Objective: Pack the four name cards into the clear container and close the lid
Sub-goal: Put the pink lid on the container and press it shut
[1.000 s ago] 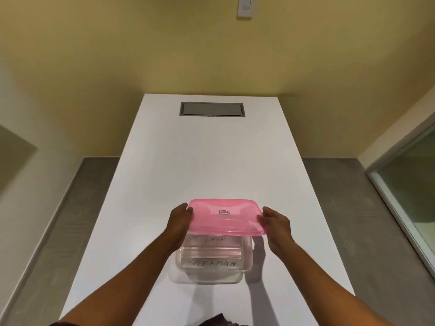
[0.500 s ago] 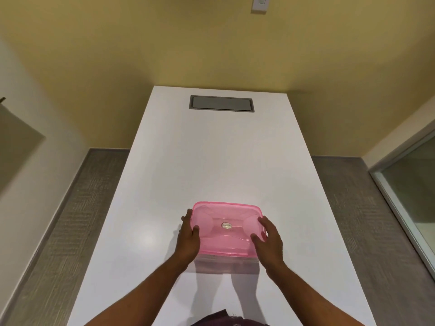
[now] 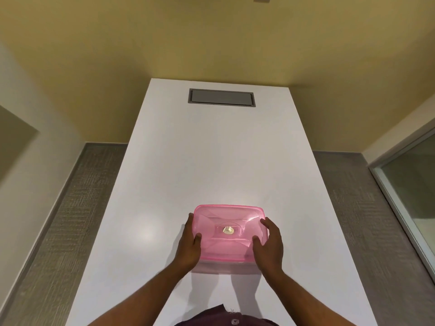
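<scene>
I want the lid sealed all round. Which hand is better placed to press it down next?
Right, slightly: the right hand lies further over the pink lid, thumb on top; the left hand grips more at its edge.

white counter [image 3: 211, 161] is wide open toward 12 o'clock; only that flush grey rectangular hatch [image 3: 221, 97] way out there.

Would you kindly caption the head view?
Both hands, left and right, press the pink lid onto the container.

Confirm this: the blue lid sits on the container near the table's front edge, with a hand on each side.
Wrong colour: the head view shows a pink lid on the container, with left hand and right hand on its sides.
</scene>
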A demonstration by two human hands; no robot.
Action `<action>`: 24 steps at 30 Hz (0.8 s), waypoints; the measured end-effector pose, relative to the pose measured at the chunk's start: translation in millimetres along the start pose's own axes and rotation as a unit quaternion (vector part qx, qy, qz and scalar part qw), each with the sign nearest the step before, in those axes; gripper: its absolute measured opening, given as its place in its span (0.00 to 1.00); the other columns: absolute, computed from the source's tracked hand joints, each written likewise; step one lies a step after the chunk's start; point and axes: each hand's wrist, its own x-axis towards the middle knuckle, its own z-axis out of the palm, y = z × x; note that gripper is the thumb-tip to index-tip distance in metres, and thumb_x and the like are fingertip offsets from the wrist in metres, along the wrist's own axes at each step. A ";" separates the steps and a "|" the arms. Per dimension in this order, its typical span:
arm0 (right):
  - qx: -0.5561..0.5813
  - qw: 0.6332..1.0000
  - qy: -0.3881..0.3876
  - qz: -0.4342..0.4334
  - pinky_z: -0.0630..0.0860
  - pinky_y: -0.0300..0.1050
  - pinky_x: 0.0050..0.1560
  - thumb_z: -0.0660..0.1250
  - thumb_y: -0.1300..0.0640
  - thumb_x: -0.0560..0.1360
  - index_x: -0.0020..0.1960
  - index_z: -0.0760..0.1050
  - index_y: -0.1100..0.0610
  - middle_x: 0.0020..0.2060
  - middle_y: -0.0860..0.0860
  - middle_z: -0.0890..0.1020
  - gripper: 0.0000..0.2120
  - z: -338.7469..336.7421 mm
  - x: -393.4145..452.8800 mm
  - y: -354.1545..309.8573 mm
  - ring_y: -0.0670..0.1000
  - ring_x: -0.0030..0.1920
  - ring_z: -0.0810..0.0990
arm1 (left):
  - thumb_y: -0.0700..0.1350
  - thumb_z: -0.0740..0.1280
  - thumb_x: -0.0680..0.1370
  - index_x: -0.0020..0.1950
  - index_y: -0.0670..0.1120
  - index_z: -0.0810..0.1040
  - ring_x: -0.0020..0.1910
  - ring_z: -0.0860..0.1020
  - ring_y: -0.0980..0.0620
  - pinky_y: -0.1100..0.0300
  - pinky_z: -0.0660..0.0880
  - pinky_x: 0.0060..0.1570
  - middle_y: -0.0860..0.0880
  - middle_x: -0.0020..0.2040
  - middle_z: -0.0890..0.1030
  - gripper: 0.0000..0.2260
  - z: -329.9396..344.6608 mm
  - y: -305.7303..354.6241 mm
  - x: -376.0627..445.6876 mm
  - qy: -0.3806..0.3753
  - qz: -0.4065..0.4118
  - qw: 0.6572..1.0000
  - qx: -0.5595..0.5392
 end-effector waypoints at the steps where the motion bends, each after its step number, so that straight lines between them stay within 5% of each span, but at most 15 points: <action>1: 0.008 1.000 0.005 0.016 0.69 0.51 0.71 0.70 0.67 0.73 0.68 0.72 0.50 0.67 0.47 0.76 0.26 0.5 1.8 1.0 0.51 0.69 0.73 | 0.38 0.57 0.83 0.81 0.48 0.51 0.79 0.57 0.50 0.57 0.54 0.76 0.51 0.81 0.56 0.28 1.4 -0.4 1.7 0.003 0.004 1.000 0.003; 7: 0.031 0.996 0.028 0.078 0.75 0.53 0.65 0.67 0.68 0.72 0.69 0.70 0.55 0.62 0.51 0.77 0.26 3.7 15.2 1.3 0.53 0.63 0.76 | 0.41 0.63 0.81 0.73 0.46 0.65 0.67 0.73 0.45 0.47 0.70 0.69 0.46 0.70 0.72 0.20 1.7 5.0 20.1 0.064 -0.047 0.996 -0.043; 13: -0.081 0.985 0.037 0.149 0.73 0.57 0.64 0.59 0.45 0.82 0.67 0.72 0.57 0.60 0.58 0.78 0.20 11.7 36.4 3.0 0.61 0.62 0.77 | 0.55 0.56 0.83 0.61 0.41 0.72 0.59 0.76 0.38 0.47 0.72 0.60 0.40 0.60 0.77 0.19 8.7 4.5 36.8 0.168 -0.142 0.975 0.017; 24: -0.173 0.984 0.022 0.027 0.76 0.52 0.52 0.54 0.51 0.83 0.62 0.76 0.56 0.50 0.56 0.79 0.16 19.2 33.6 23.3 0.59 0.54 0.78 | 0.50 0.52 0.85 0.64 0.41 0.74 0.57 0.77 0.40 0.52 0.72 0.55 0.41 0.58 0.80 0.18 24.5 -5.6 20.9 0.140 -0.083 0.987 -0.002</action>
